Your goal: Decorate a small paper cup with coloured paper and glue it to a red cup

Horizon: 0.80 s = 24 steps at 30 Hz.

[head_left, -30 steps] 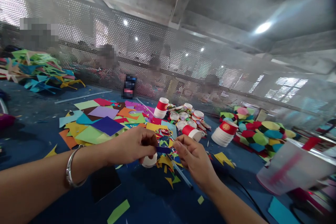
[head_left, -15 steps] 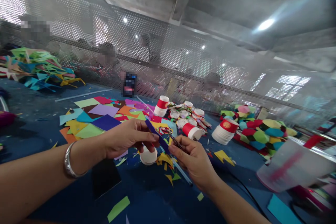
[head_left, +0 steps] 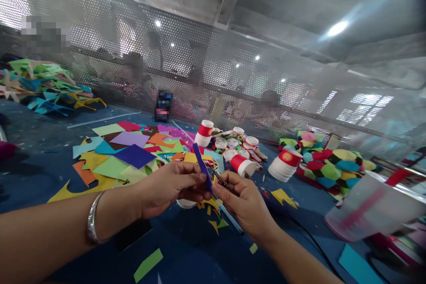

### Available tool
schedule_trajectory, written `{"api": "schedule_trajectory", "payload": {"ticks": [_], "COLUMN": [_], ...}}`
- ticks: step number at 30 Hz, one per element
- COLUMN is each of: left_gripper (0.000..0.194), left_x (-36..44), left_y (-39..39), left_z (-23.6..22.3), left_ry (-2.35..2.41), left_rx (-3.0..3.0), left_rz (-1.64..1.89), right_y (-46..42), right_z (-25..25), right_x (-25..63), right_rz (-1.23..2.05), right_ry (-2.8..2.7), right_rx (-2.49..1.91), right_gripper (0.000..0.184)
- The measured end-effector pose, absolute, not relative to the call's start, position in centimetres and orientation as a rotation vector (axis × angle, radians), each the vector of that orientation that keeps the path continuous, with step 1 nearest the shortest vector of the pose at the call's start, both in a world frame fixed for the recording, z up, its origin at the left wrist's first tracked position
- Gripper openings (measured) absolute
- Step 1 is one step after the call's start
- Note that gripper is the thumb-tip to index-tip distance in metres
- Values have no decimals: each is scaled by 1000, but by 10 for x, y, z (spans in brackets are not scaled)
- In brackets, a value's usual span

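Note:
My left hand (head_left: 181, 184), with a silver bangle on its wrist, pinches a narrow purple paper strip (head_left: 201, 164) held tilted above the table. Close beside it, my right hand (head_left: 241, 197) is closed round small dark metal scissors (head_left: 221, 180). The blades point up and left at the strip's right edge; the fingers hide most of the handles. A white cup (head_left: 186, 203) shows partly beneath my left hand. Below my right hand lies a thin light-blue stick (head_left: 231, 218), with yellow and green paper scraps (head_left: 214, 226) around it.
Coloured paper sheets (head_left: 133, 155) spread over the blue table (head_left: 199, 257). Red-and-white paper cups (head_left: 285, 164) and a heap of small round pieces stand behind. Patchwork balls (head_left: 333, 164) and a translucent tub (head_left: 359, 213) are right. A perforated metal screen (head_left: 213, 66) runs behind, a phone (head_left: 163, 105) before it.
My left hand has shifted slightly right, closer to my right hand. The purple strip now stands more upright, and the white cup beneath is more covered. My right hand is nearly still.

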<state>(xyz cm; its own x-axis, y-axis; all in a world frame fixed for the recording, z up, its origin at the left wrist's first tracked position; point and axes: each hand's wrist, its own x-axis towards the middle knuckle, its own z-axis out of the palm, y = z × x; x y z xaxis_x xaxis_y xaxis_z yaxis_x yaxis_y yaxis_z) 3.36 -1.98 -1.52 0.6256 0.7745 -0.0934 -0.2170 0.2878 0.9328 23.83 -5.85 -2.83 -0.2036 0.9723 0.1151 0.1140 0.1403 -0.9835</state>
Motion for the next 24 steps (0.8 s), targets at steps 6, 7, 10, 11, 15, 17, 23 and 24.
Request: {"api": "schedule_trajectory", "payload": {"ticks": [6,7,10,11,15,17,23,24], "left_gripper": [23,25,31,34,41,45,50,50], "left_x": [29,28,28,29,31,32,36,37], "left_y": [-14,-14,-12,-12,-12,-13,-19,-20], "left_z": [-12,-12,-14,-15,-16,-16,-15,-15], "left_ry": [633,644,661,664,675,676,631,627], "left_rx": [1119,1132,1172,1184,1204,1191,1186,1189], "left_rz": [892,910,949,959,991,997,986,990], "right_y": [-59,-59,-59,-60,-61,-61,-63,-63], "right_z": [-27,-27,-28,-27,-26,-25,-23,-23], "right_x": [240,240,241,241,240,240,238,238], "right_rz": [1172,1172,1114,1080,1007,1003,983,976], "right_ry": [-1506,-1517,-1573,-1597,-1666,-1678,-1709,-1717], "right_rx": [-1132,-1129,-1149,-1166,-1212,-1208,-1190,-1186], "right_gripper": [37,38,39,39,38,38,36,36]}}
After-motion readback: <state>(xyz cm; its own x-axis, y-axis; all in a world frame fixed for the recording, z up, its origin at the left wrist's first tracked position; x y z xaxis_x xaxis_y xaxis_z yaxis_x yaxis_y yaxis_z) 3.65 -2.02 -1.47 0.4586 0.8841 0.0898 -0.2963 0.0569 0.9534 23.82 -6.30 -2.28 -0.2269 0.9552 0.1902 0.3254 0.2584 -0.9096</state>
